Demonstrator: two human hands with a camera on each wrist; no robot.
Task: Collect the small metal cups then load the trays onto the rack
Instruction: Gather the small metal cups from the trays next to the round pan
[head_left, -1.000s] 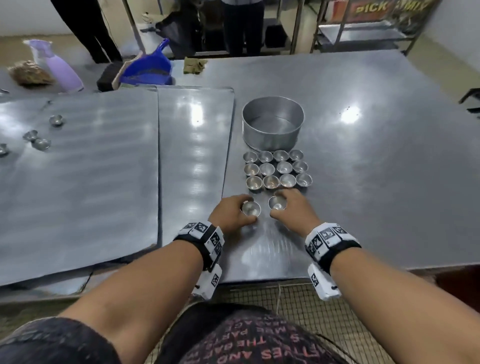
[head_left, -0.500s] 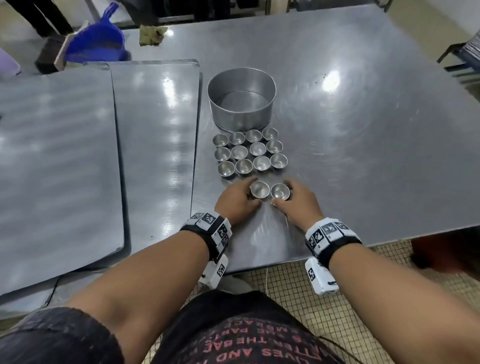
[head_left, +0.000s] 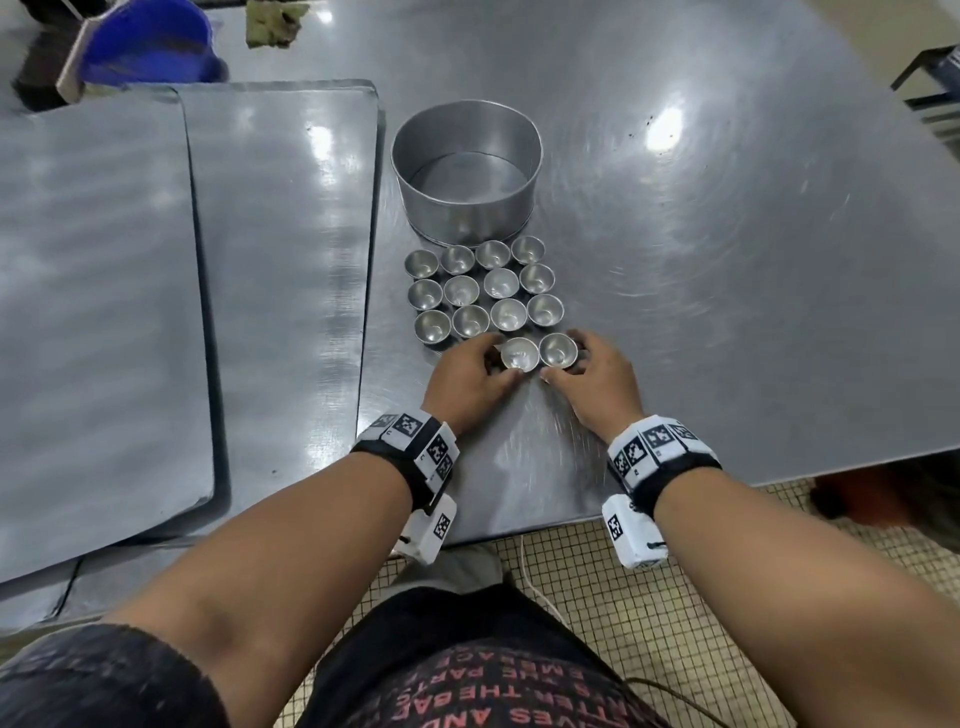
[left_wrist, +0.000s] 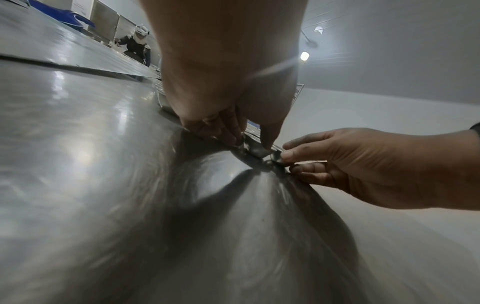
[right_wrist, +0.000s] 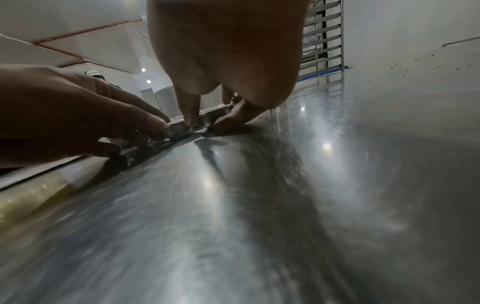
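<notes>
Two hands low on the steel desk (head_left: 727, 260), each pinching one small metal cup. Left hand (head_left: 467, 379) curled round the left cup (head_left: 519, 355); right hand (head_left: 597, 382) curled round the right cup (head_left: 558, 351), the two cups touching between the fingertips. Just beyond both hands, twelve more cups (head_left: 483, 288) upright in three rows of four, packed rim to rim. Past those, one round metal pan (head_left: 467, 171), touching or nearly touching the far row. Left of the left hand, two flat trays (head_left: 285, 260) overlapping. Far beyond, left, one blue dustpan (head_left: 150, 47).
</notes>
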